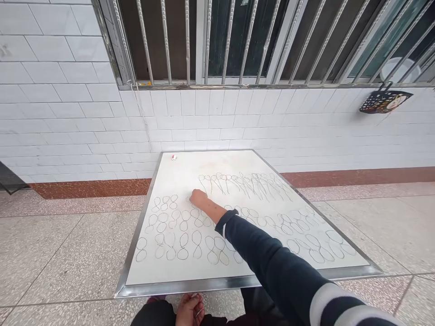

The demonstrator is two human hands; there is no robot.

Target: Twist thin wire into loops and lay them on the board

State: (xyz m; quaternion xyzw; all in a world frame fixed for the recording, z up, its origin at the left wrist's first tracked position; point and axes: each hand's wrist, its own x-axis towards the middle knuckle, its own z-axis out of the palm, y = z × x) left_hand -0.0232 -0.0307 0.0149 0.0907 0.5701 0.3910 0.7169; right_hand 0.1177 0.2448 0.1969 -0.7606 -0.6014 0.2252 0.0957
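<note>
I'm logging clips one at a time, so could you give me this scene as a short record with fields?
Right hand: curled, over the board; anything held is hidden
Left hand: below the board's near edge, fingers curled; grip unclear
Loops: thin, dark, many figure-eight shaped; drawn or laid, cannot tell
Small red-and-white item: near board's far left corner
Background: white tiled wall, window bars, hanging patterned bag at right

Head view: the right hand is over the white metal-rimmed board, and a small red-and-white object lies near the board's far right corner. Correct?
The corner is wrong: the head view shows the small red-and-white object near the far left corner of the white metal-rimmed board, with the right hand over it.
</note>
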